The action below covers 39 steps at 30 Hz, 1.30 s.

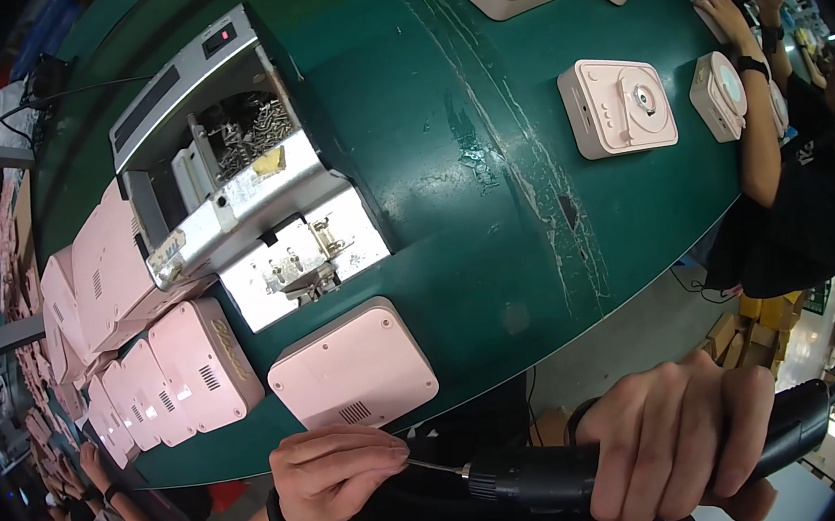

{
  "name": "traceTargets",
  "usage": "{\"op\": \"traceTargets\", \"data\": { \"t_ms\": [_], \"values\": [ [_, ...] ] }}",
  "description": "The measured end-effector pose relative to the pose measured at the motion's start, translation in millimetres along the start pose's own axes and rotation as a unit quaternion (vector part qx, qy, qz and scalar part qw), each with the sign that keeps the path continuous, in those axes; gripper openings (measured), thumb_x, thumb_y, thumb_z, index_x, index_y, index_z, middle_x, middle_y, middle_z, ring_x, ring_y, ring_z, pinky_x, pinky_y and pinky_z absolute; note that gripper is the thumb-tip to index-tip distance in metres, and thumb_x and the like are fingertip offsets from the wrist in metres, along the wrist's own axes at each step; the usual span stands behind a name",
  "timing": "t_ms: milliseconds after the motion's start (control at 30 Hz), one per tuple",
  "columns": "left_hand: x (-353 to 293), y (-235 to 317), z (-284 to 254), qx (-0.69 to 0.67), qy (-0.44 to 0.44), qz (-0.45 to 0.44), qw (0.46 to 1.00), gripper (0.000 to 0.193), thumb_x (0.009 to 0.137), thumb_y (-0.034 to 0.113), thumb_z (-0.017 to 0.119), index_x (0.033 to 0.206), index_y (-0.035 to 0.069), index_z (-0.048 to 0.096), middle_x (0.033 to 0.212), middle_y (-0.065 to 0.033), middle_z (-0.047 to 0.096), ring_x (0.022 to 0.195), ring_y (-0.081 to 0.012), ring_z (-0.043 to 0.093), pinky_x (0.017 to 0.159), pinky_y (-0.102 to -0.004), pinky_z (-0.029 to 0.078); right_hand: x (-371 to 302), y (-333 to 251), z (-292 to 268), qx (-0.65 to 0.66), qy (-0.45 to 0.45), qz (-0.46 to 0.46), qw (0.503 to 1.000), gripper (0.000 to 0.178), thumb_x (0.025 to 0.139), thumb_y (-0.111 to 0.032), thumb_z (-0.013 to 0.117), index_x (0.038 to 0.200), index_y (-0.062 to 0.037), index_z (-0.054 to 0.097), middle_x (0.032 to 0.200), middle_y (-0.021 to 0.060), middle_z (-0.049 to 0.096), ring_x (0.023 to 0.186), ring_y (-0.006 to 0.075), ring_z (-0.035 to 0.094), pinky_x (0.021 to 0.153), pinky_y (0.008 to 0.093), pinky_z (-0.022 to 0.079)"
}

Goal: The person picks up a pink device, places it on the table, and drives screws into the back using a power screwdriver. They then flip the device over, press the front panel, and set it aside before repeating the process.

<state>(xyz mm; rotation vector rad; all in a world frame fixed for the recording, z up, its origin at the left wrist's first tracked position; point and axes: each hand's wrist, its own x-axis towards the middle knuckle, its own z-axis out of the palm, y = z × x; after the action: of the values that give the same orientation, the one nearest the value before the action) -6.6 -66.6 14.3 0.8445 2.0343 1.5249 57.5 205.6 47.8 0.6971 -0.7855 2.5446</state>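
A: Where's the driver?
B: Black electric screwdriver [534, 478], held this side of the green worktop [460, 286], roughly level. Bit [435, 467] points left.
A: Hands?
B: Right hand [678, 441] wrapped round the driver body. Left hand [330, 477] pinched at the bit tip; can't tell what's between the fingertips.
A: Nearest part?
B: Pink casing [355, 362], flat on the worktop by the near edge, just beyond the left hand. Vent slots and corner holes up.
A: Past that?
B: Metal screw feeder [222, 214], loose screws [259, 125] heaped inside. More pink casings [202, 367] packed to its left.
A: Far right?
B: Pink units with round dials [624, 105], then a co-worker [798, 194] with arms over the worktop.
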Motion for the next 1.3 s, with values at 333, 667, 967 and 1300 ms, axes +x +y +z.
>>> {"op": "traceTargets", "data": {
  "t_ms": [333, 667, 967, 1300],
  "values": [
    [-9.4, 7.5, -10.7, -0.064, -0.066, -0.027, 0.995, 0.011, 0.082, 0.003, 0.082, 0.092, 0.001, 0.078, 0.083, -0.0105, 0.077, 0.079, -0.0231, 0.076, 0.073, -0.0300, 0.061, -3.5, 0.3, 29.5, 0.009, 0.028, -0.004, 1.000, 0.031, 0.095, -0.019, 0.070, 0.094, -0.0020, 0.044, 0.054, 0.0114, 0.057, 0.040, 0.0204, 0.057, 0.037, 0.0349, 0.052],
    [-28.4, 15.7, -7.5, -0.022, -0.025, 0.025, 0.999, 0.029, 0.079, 0.000, 0.084, 0.107, 0.001, 0.075, 0.087, -0.0097, 0.078, 0.082, -0.0219, 0.077, 0.074, -0.0281, 0.061, -11.8, 0.2, 59.9, -0.061, 0.030, -0.061, 0.996, 0.035, 0.091, -0.022, 0.074, 0.095, -0.0029, 0.044, 0.056, 0.0095, 0.059, 0.042, 0.0187, 0.060, 0.039, 0.0317, 0.054],
    [-51.7, 24.5, -9.2, 0.026, -0.041, 0.091, 0.995, 0.032, 0.081, 0.002, 0.082, 0.113, 0.003, 0.076, 0.089, -0.0093, 0.078, 0.083, -0.0228, 0.077, 0.074, -0.0284, 0.061, -17.3, -0.5, 81.9, -0.093, -0.030, 0.035, 0.995, 0.037, 0.095, -0.027, 0.071, 0.099, -0.0042, 0.043, 0.063, 0.0098, 0.063, 0.047, 0.0195, 0.063, 0.044, 0.0321, 0.057],
    [-32.3, 45.0, -20.1, 0.177, 0.017, 0.176, 0.968, 0.071, 0.079, 0.022, 0.087, 0.141, 0.002, 0.057, 0.133, -0.0182, 0.065, 0.121, -0.0344, 0.065, 0.100, -0.0422, 0.055, -22.5, -8.8, 97.0, -0.193, -0.024, -0.034, 0.980, 0.045, 0.092, -0.038, 0.074, 0.101, -0.0057, 0.044, 0.065, 0.0071, 0.062, 0.047, 0.0178, 0.062, 0.046, 0.0310, 0.057]
  ]
}}
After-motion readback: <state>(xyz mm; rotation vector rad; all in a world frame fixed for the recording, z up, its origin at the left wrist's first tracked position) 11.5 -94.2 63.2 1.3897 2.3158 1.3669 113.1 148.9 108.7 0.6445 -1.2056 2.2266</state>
